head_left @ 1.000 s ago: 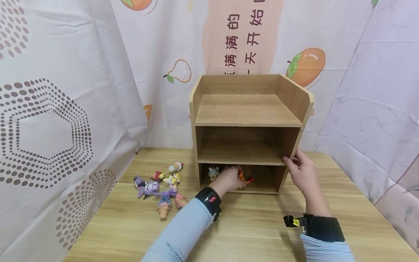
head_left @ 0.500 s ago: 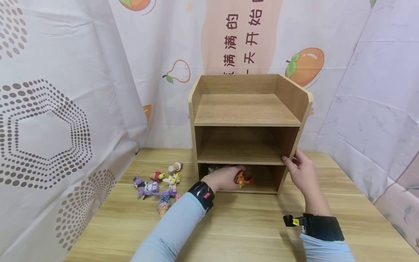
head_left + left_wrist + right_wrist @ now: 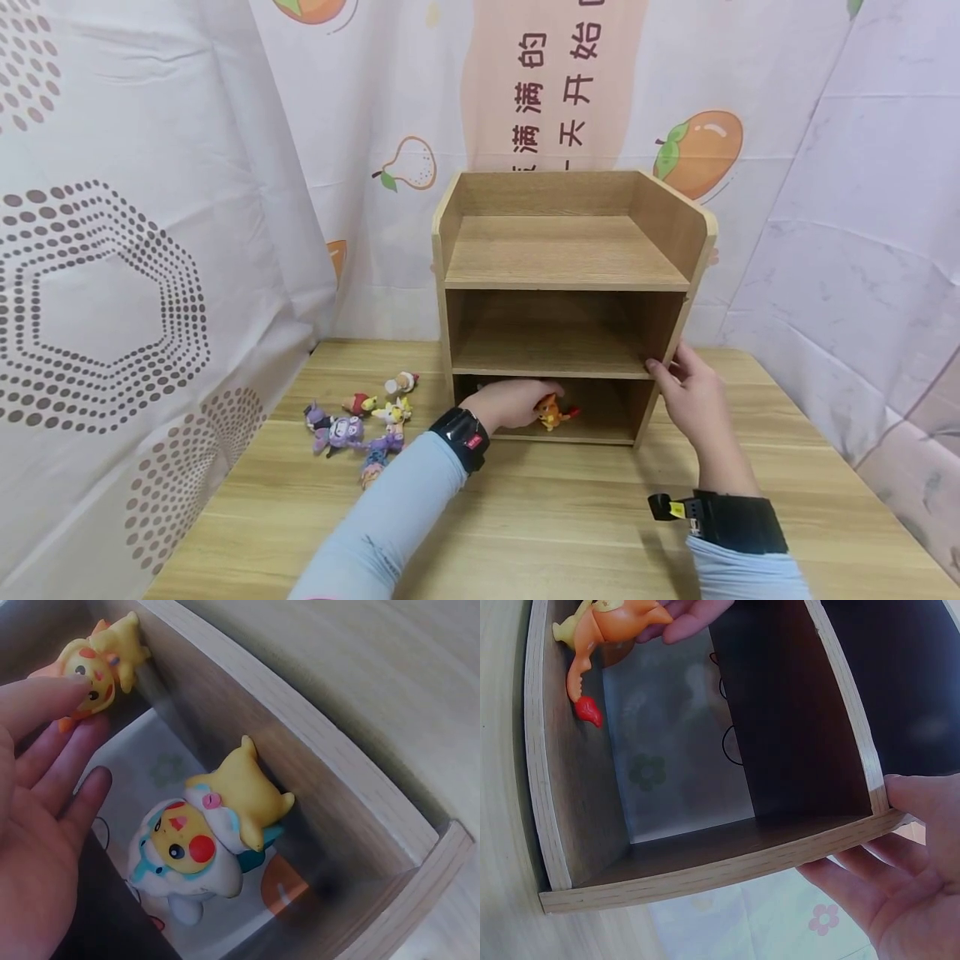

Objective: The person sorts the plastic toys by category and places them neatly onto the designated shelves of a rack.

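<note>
In the lowest compartment of a wooden shelf (image 3: 570, 283), my left hand (image 3: 517, 402) pinches an orange toy figurine (image 3: 551, 414) by its head. The figurine has a yellow face and a red-tipped tail, and stands on the compartment floor. My thumb (image 3: 37, 701) crosses its face in the left wrist view. Beside that hand stands a figurine in a white hood (image 3: 187, 840), mostly hidden in the head view. My right hand (image 3: 693, 396) grips the shelf's right side panel, with the thumb at the front edge and the fingers round the outer side.
Several small toys lie on the table left of the shelf, among them a purple figurine (image 3: 345, 432), a yellow-and-white one (image 3: 393, 411) and a red-and-yellow one (image 3: 362, 404). A patterned curtain (image 3: 375, 75) hangs behind. The table (image 3: 585, 517) extends in front.
My left hand has shifted slightly left, and more of the orange figurine shows. The white-hooded figurine is now mostly behind the hand. My right hand stays on the side panel.
</note>
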A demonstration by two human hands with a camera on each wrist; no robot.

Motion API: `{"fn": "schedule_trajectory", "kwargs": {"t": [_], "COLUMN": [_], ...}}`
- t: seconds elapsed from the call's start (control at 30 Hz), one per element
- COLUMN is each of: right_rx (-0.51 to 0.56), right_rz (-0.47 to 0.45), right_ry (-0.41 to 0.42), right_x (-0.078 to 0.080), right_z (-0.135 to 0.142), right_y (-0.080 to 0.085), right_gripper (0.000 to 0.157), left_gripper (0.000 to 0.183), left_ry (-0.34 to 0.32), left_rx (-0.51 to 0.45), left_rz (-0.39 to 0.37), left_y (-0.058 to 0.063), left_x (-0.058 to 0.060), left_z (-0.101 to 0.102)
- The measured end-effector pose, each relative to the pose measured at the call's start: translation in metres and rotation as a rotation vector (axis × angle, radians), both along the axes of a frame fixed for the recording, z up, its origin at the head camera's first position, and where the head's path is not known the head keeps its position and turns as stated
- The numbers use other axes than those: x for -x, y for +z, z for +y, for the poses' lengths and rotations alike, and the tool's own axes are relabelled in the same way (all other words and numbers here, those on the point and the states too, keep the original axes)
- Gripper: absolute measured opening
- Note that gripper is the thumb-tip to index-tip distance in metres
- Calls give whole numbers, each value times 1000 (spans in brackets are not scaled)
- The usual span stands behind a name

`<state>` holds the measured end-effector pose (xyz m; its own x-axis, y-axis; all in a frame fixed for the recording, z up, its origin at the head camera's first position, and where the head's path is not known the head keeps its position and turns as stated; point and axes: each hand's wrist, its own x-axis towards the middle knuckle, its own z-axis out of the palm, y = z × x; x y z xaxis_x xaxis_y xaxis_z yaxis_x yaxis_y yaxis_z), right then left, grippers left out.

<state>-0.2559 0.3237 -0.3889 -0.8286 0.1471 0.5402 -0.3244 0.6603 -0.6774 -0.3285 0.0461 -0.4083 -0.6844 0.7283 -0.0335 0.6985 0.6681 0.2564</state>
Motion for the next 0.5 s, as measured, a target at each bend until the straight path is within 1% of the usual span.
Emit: {"fn": "schedule_trajectory", "kwargs": {"t": [0.17,0.33,0.5], "right_rx": [-6,-8,-14], "right_rz": [25,38,33], "right_ry": [0,-1,-13], "right_x": [2,4,3], "right_z": [0,1,1], "right_y": [0,-2,-3], "right_gripper": [43,44,43], "left_gripper": [47,48,51], "left_ry": [33,75,116], "left_rx": [-39,-69,-79], "left_rz": [-19,16,61], "left_y": [-1,-3,-4], "left_x": [2,6,6], "left_z": [-4,-9,-12]}}
